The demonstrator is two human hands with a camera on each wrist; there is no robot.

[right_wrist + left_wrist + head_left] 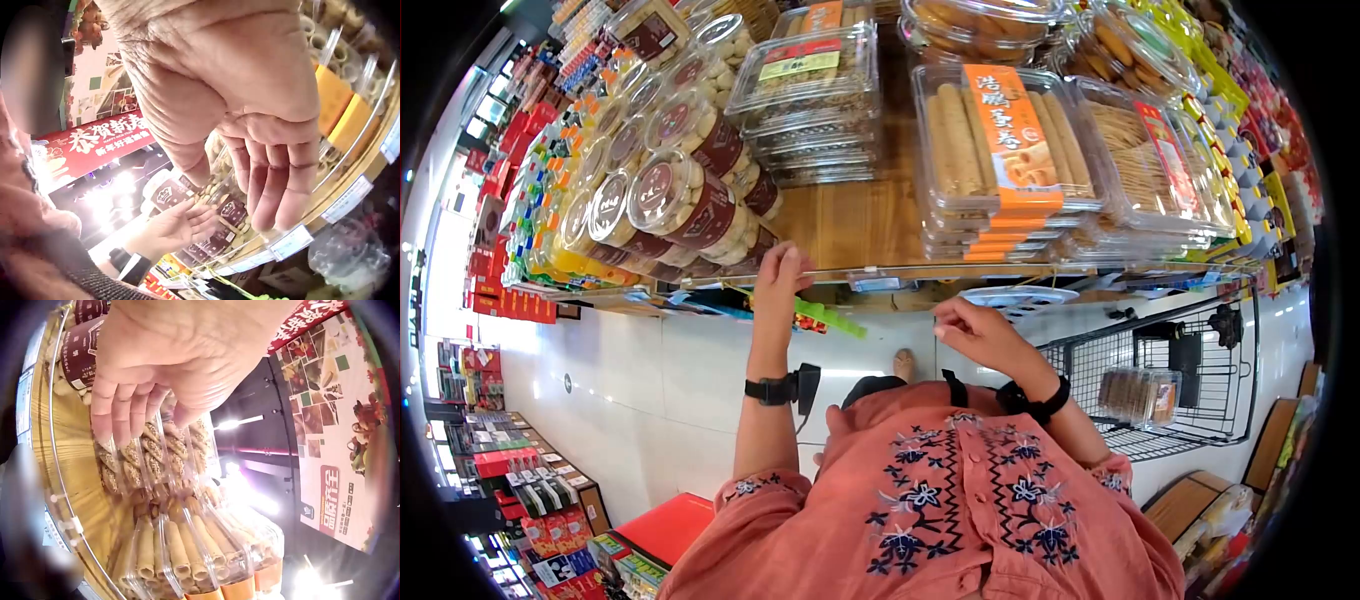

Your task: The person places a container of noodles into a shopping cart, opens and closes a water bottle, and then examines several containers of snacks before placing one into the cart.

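In the head view the left hand (781, 275) hovers at the shelf's front edge, beside round jars (690, 205) with maroon labels, its fingers loosely bent around nothing. The right hand (975, 330) hangs in front of the shelf, below stacked boxes of egg rolls (1010, 140) with orange labels, fingers loosely bent and holding nothing. The left wrist view shows the left hand (162, 369) before boxes of twisted pastries (153, 453). In the right wrist view the right hand (237, 100) has relaxed fingers, and the left hand (178, 226) is beyond it.
A shopping cart (1240, 400) stands at the right with a clear pastry box (1138, 396) in it. Stacked clear boxes (805, 110) stand at the middle back of the wooden shelf (855, 225). A red box (665, 525) lies at the lower left.
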